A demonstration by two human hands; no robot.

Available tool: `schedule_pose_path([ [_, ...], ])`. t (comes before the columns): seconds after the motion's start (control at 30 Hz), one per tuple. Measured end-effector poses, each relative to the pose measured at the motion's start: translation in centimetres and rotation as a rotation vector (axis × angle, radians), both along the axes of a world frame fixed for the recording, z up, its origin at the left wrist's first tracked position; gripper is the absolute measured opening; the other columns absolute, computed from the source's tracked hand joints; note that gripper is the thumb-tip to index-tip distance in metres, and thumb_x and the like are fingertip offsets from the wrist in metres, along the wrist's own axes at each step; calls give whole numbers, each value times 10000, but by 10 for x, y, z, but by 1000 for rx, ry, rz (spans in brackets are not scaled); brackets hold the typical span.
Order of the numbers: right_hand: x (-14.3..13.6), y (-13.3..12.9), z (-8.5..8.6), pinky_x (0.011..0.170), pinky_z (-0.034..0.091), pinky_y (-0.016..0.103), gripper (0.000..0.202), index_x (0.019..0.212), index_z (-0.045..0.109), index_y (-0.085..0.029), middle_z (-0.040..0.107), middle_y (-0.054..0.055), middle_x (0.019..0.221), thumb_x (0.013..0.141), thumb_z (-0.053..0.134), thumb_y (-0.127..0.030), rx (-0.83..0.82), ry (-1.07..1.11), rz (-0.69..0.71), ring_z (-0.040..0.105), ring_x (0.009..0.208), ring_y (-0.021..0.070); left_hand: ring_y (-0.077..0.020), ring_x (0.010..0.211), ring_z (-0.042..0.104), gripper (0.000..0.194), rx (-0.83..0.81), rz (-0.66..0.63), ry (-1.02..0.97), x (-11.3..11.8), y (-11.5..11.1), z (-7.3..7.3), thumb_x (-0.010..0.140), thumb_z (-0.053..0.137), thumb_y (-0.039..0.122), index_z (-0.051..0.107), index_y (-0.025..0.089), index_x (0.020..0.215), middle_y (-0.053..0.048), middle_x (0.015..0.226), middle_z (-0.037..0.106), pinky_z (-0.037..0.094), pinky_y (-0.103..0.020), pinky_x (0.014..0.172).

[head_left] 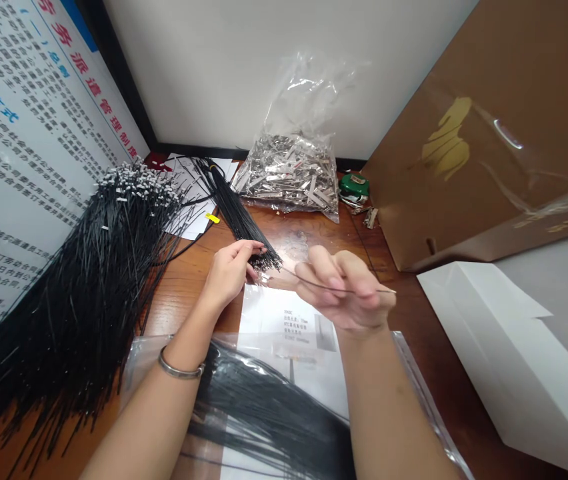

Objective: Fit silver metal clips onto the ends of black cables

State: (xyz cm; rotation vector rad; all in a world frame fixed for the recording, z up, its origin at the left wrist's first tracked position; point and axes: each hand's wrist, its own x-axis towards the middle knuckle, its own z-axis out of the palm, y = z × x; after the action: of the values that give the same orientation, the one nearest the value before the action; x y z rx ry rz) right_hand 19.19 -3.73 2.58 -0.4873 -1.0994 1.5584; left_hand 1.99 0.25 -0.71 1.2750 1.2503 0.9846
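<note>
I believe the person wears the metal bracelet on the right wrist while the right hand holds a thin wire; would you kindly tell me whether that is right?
Not quite: the head view shows the metal bracelet on the left wrist, not the right. The right hand does hold a thin wire.

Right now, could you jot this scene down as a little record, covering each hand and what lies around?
Left hand: the left hand is at the near end of a bundle of black wires; grip unclear
Right hand: the right hand holds a thin wire
Surface: wooden tabletop
Left side: large heap of black wires with pale tips
Back: clear bag of metal pieces, beside a green object
Right side: brown box, white box
</note>
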Motion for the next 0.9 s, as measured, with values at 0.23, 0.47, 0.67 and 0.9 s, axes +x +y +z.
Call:
schedule_pose_path([
  [0.23,5,1,-20,369,165,240,481,377,487,-272,206,-39,503,476,783,-638,124,179,66,180,438,107,-65,377,351,537,75,101,-114,4,-4,10,865,485,562,670,100,1067,62,436,419,287,-208,393],
  [0.47,6,2,-4,418,124,306,544,822,694,-428,324,8,597,791,285,-785,64,-290,-511,55,530,180,-75,441,431,487,59,35,-432,-5,-4,19,838,501,496,561,224,1237,-16,739,665,355,-226,436],
  [0.67,9,-3,-11,404,132,281,331,928,675,-495,451,15,670,801,454,-704,11,-122,-444,230,521,179,-84,396,462,271,-98,-210,-670,-17,-11,24,739,584,369,553,177,551,-84,776,727,325,-242,370],
  [0.9,5,-3,-10,317,196,182,124,654,709,-406,480,-61,536,610,822,-429,-11,308,-19,290,391,76,-143,457,599,393,-505,-974,-415,-15,-14,21,759,663,473,720,86,803,-142,703,726,445,-233,388],
])
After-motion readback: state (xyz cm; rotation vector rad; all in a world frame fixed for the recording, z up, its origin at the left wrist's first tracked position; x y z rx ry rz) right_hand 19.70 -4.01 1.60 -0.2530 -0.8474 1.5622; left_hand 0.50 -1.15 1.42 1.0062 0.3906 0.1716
